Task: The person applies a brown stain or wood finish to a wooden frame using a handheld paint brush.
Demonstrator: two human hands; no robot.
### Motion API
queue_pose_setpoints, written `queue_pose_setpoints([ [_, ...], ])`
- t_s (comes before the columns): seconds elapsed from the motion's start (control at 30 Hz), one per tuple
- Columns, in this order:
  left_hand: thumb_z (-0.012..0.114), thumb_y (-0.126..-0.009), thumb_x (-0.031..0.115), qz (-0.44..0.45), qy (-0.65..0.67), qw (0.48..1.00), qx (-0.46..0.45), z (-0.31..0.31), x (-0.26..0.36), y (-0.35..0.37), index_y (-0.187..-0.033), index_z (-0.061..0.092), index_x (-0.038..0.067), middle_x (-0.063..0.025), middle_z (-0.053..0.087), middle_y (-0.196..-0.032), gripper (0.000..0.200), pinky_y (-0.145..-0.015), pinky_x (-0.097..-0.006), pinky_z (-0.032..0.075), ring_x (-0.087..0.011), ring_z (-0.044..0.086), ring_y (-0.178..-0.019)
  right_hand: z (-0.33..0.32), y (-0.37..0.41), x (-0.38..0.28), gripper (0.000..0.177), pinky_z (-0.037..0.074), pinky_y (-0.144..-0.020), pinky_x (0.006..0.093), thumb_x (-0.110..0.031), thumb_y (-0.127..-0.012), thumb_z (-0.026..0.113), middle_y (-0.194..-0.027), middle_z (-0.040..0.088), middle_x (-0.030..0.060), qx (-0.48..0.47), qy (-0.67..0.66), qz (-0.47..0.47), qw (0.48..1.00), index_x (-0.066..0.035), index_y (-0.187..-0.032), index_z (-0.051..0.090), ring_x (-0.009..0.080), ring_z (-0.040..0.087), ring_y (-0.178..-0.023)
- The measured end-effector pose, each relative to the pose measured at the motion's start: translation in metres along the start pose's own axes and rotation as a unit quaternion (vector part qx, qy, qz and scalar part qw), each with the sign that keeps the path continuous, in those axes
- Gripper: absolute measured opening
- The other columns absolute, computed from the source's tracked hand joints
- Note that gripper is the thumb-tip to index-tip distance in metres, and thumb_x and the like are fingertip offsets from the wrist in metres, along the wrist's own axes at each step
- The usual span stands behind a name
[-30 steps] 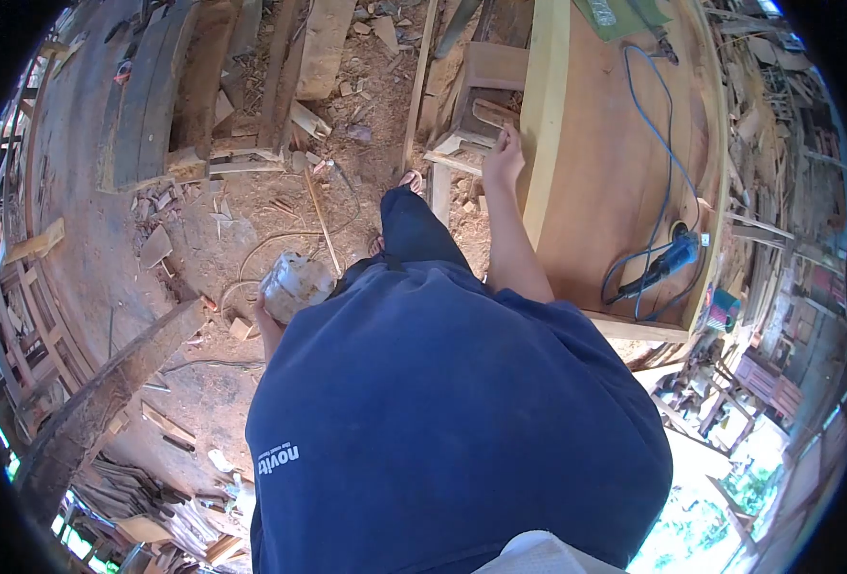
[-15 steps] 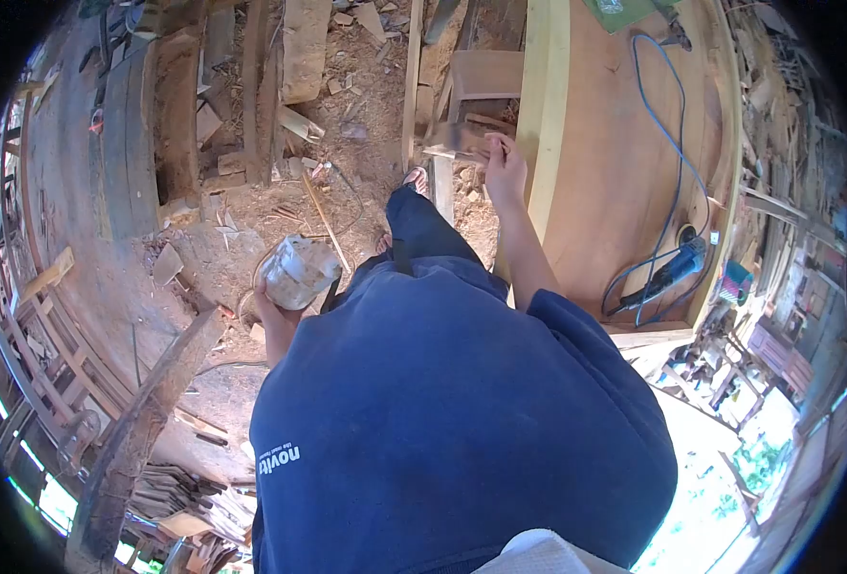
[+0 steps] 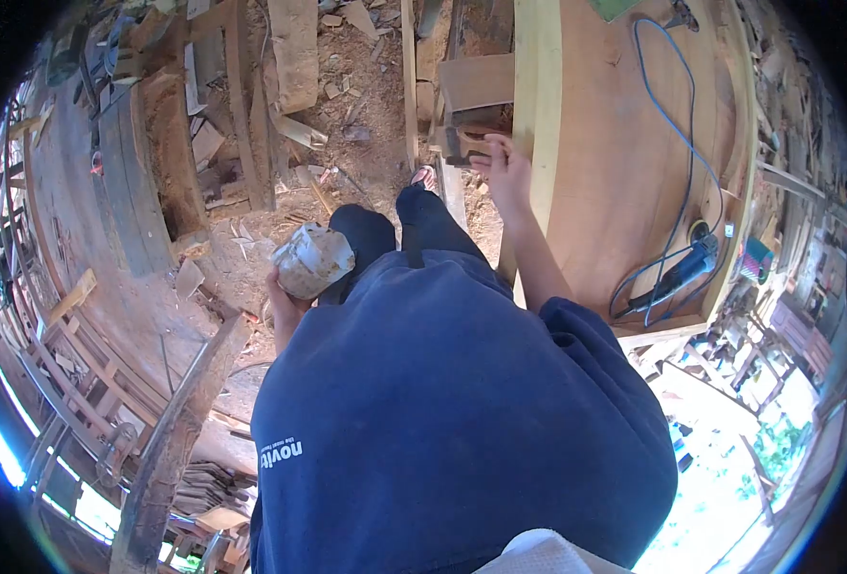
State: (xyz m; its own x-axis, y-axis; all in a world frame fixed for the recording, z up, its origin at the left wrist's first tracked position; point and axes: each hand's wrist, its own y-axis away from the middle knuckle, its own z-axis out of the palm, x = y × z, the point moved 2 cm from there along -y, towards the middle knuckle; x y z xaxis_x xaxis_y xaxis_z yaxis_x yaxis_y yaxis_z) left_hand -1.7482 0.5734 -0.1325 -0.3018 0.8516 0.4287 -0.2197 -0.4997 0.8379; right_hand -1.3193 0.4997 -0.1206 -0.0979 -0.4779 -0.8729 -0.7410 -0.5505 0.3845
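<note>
A person in a navy shirt and dark trousers stands in a woodworking space, hands apart on either side of the body. The left hand grips a stained white container, its fingers bent around the near side, and holds it tilted above the ground beside the left leg. The right hand pinches a narrow dark object between fingers and thumb; motion blur hides its exact form. That hand is just beside the pale edge of a wooden worktop, near a brown board. On the worktop, to the person's right, lies a blue angle grinder, its blue cord looping across the planks. Wood scraps and chips litter the ground ahead.
</note>
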Motion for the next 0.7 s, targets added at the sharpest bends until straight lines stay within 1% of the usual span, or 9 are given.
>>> queue_pose_setpoints([
  [0.07,0.036,-0.092,0.053,-0.006,0.002,1.000,0.007,0.013,0.012,-0.006,-0.143,0.039,0.013,-0.0122,0.045,-0.142,0.065,-0.103,-0.0546,0.040,-0.0335,0.045,-0.131,-0.006,-0.010,0.003,0.024,0.054,-0.062,0.0273,-0.018,-0.101,0.048,-0.097,0.070,0.0166,0.007,-0.040,0.041,0.998,0.000,-0.114,0.058,0.0193,0.071,-0.083],
  [0.17,0.036,-0.093,0.053,-0.023,0.016,1.000,-0.010,0.025,0.028,-0.027,-0.143,0.039,0.013,-0.0122,0.046,-0.142,0.064,-0.104,-0.0551,0.039,-0.0334,0.044,-0.131,-0.004,-0.019,-0.002,0.026,0.056,-0.063,0.0282,-0.021,-0.102,0.047,-0.093,0.069,0.0159,0.125,0.235,-0.188,0.945,-0.001,-0.113,0.058,0.0197,0.071,-0.083],
  [0.23,0.037,-0.092,0.052,-0.017,0.010,0.999,-0.037,0.033,0.039,-0.047,-0.142,0.040,0.012,-0.0115,0.045,-0.142,0.064,-0.105,-0.0561,0.037,-0.0332,0.044,-0.131,0.019,-0.021,0.004,0.027,0.058,-0.069,0.0292,-0.022,-0.102,0.045,-0.088,0.068,0.0145,-0.039,0.088,-0.075,0.993,-0.001,-0.114,0.057,0.0198,0.071,-0.086],
  [0.4,0.039,-0.091,0.055,-0.025,-0.069,0.993,-0.098,0.071,0.079,-0.101,-0.142,0.040,0.014,-0.0110,0.045,-0.143,0.065,-0.104,-0.0578,0.036,-0.0335,0.044,-0.131,0.014,-0.026,-0.014,0.027,0.059,-0.074,0.0319,-0.018,-0.102,0.044,-0.089,0.067,0.0168,0.073,-0.126,-0.002,0.989,0.004,-0.109,0.058,0.0226,0.071,-0.085],
  [0.47,0.041,-0.089,0.057,-0.071,-0.072,0.986,-0.136,0.089,0.096,-0.123,-0.142,0.040,0.016,-0.0104,0.044,-0.143,0.067,-0.103,-0.0593,0.037,-0.0336,0.044,-0.131,0.011,-0.023,-0.021,0.029,0.060,-0.075,0.0315,-0.018,-0.103,0.042,-0.094,0.067,0.0182,0.199,0.289,-0.103,0.931,0.007,-0.109,0.057,0.0252,0.071,-0.085],
  [0.5,0.042,-0.088,0.057,-0.079,-0.081,0.981,-0.159,0.094,0.103,-0.140,-0.142,0.040,0.016,-0.0100,0.044,-0.144,0.068,-0.103,-0.0602,0.037,-0.0341,0.043,-0.131,0.017,-0.021,-0.020,0.029,0.060,-0.075,0.0315,-0.018,-0.103,0.042,-0.094,0.067,0.0182,0.208,0.294,-0.099,0.928,0.007,-0.109,0.057,0.0252,0.071,-0.085],
  [0.57,0.042,-0.089,0.057,-0.076,-0.103,0.980,-0.150,0.122,0.120,-0.148,-0.142,0.040,0.016,-0.0101,0.044,-0.144,0.068,-0.103,-0.0602,0.036,-0.0342,0.043,-0.131,0.040,-0.020,-0.015,0.027,0.059,-0.073,0.0322,-0.017,-0.102,0.045,-0.094,0.067,0.0177,0.028,0.186,-0.065,0.980,0.006,-0.110,0.057,0.0240,0.071,-0.085],
  [0.67,0.042,-0.089,0.056,-0.071,-0.126,0.981,-0.129,0.152,0.146,-0.163,-0.143,0.040,0.015,-0.0107,0.043,-0.144,0.067,-0.104,-0.0602,0.036,-0.0349,0.041,-0.133,0.041,-0.021,-0.024,0.023,0.057,-0.075,0.0370,-0.014,-0.098,0.049,-0.100,0.067,0.0224,0.053,-0.155,0.070,0.984,0.003,-0.110,0.060,0.0239,0.072,-0.084],
  [0.7,0.041,-0.089,0.056,-0.076,-0.118,0.980,-0.140,0.159,0.152,-0.168,-0.143,0.039,0.015,-0.0108,0.042,-0.145,0.068,-0.104,-0.0599,0.036,-0.0347,0.041,-0.133,0.035,-0.018,-0.034,0.022,0.057,-0.076,0.0373,-0.014,-0.098,0.050,-0.101,0.067,0.0215,0.093,-0.064,0.007,0.994,0.000,-0.111,0.061,0.0236,0.071,-0.085],
])
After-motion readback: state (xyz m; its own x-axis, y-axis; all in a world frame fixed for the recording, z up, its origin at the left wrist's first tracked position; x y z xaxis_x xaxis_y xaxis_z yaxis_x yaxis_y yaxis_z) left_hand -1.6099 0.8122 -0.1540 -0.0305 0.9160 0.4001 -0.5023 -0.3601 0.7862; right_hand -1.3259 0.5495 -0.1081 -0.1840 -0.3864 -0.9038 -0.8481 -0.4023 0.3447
